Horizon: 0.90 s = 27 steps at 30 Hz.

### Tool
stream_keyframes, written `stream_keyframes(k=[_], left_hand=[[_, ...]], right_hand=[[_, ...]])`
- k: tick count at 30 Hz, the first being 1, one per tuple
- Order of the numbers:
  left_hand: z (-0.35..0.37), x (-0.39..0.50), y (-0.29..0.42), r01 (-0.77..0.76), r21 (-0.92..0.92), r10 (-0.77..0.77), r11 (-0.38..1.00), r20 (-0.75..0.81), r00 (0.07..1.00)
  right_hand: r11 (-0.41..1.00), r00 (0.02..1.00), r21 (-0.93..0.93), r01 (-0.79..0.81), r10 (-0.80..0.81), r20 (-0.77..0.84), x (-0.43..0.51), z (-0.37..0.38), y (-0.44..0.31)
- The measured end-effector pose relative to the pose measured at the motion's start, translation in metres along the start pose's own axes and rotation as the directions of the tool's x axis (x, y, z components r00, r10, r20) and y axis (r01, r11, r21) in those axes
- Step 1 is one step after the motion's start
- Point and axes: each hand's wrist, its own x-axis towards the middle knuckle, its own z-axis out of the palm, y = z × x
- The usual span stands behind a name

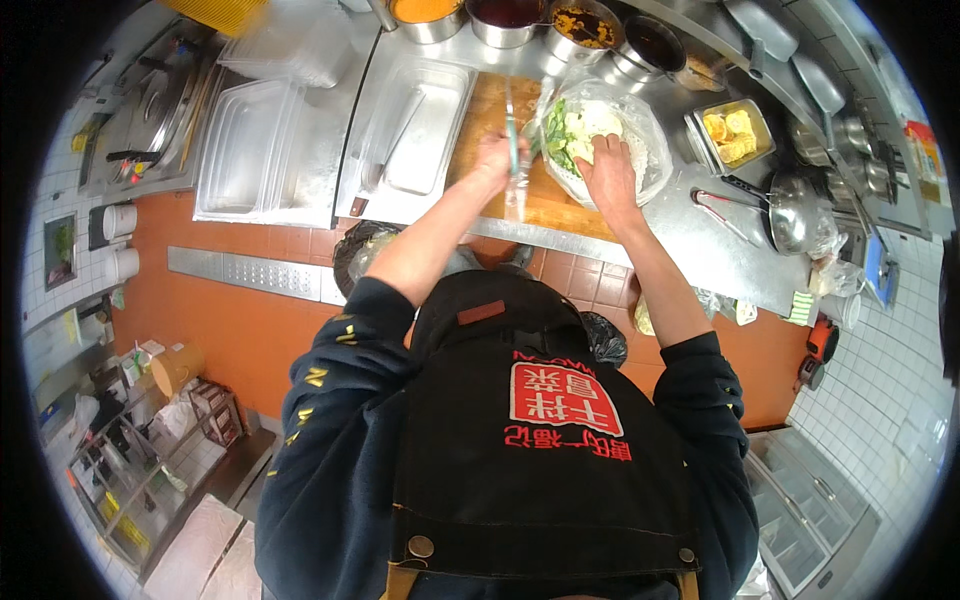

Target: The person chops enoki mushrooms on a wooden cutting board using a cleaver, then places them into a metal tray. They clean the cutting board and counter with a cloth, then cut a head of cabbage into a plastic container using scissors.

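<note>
My left hand (495, 159) is closed on a slim tool with a light-blue handle (513, 142) and a narrow metal end, over the wooden cutting board (487, 112). What kind of tool it is, I cannot tell. My right hand (611, 176) reaches into a bowl lined with a clear plastic bag (658, 150), its fingers on pale cauliflower-like pieces (600, 118). Green leafy vegetables (559, 139) lie on the bowl's left side, and something white lies at its right. Whether the right fingers grip a piece is hidden. A strip of clear plastic (516, 199) hangs beside the left hand.
Left of the board is a metal tray (424, 127) with a long utensil; clear plastic containers (247, 150) stand farther left. Metal pots (499, 34) of sauces line the back. To the right are a container of yellow food (729, 139), red-handled tongs (720, 214) and a metal ladle or pan (791, 214).
</note>
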Motion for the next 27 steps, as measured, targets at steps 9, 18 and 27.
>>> stream_keyframes(k=[9, 18, 27], left_hand=[[-0.078, -0.022, 0.102, -0.173, 0.008, 0.169, 0.985, 0.194, 0.966], [-0.115, -0.053, 0.174, -0.267, 0.806, 0.290, 0.528, 0.124, 0.949], [-0.017, -0.133, 0.123, 0.206, 0.569, -0.497, 0.796, 0.420, 0.759]], right_hand=[[0.978, 0.991, 0.165, -0.129, 0.132, -0.006, 0.037, 0.000, -0.014], [0.888, 0.957, 0.385, -0.253, 0.289, -0.036, 0.002, 0.004, -0.029], [0.930, 0.974, 0.296, -0.218, 0.227, 0.004, 0.005, 0.007, -0.025]])
